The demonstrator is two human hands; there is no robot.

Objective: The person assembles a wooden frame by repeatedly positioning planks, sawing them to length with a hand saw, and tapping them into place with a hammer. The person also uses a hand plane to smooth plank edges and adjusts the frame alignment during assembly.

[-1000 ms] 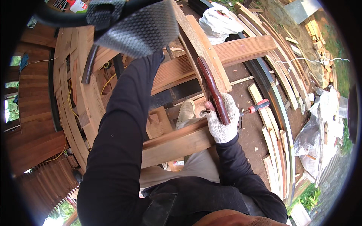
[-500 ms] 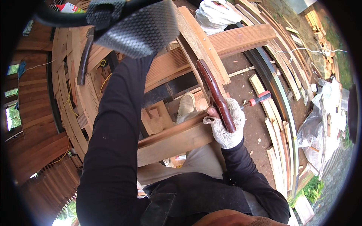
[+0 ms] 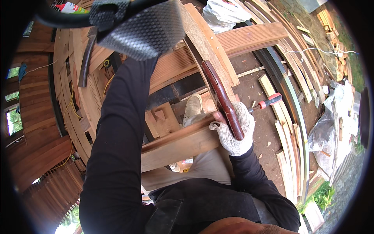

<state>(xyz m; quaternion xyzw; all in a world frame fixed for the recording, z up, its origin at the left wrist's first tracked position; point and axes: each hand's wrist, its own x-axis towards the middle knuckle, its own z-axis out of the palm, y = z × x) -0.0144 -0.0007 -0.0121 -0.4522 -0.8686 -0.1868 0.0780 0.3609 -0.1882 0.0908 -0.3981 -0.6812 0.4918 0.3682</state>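
Note:
My right hand (image 3: 238,128), in a white knit glove with the thumb tip bare, is closed around the lower end of a glossy reddish-brown curved wooden piece (image 3: 218,89). That piece slants up and left along a pale board (image 3: 208,43). A red-and-black tool handle (image 3: 270,101) on a thin shaft sticks out past the glove's right side; the glove hides where the shaft ends. Close to the thumb is the end of a thick wooden beam (image 3: 181,150) lying across my lap. My left arm stretches far forward, and its hand is hidden behind a grey textured strap (image 3: 144,35).
A ridged wooden beam (image 3: 249,39) crosses beyond the board. Long boards and a dark metal beam (image 3: 282,78) run down the right. Clear plastic sheeting (image 3: 331,128) lies farther right, a white bag (image 3: 224,15) at the back. A dark curved piece (image 3: 88,58) rests on planks at left.
The view has shifted very slightly. My right hand keeps its hold on the reddish-brown piece, which has barely moved; the left arm stays stretched forward.

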